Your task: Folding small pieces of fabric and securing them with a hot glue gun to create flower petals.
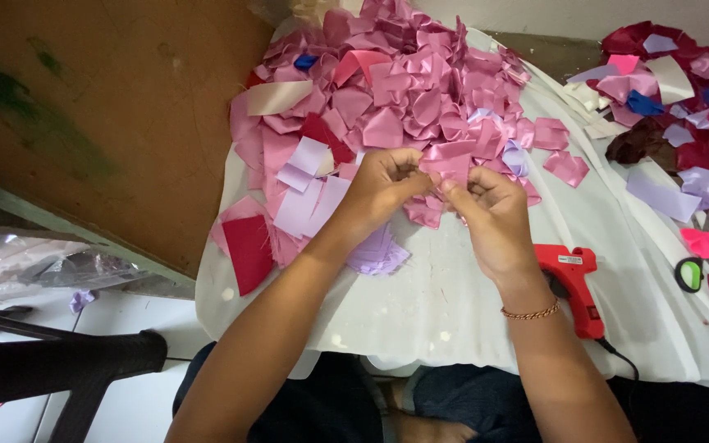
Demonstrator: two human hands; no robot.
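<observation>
My left hand (383, 184) and my right hand (492, 212) meet over a white table (453, 303), both pinching one pink satin ribbon piece (446, 166) between their fingertips. Just behind them lies a big heap of pink satin ribbon pieces (404, 90). Under my left wrist sits a small stack of folded lilac pieces (377, 253). A thin chain bracelet is on my right wrist.
A red glue gun (572, 283) lies right of my right hand, its cord running off the front edge. Dark red, lilac and pink scraps (683, 123) cover the right side, with green-handled scissors (688, 274) near them. A dark chair (67, 361) stands at lower left.
</observation>
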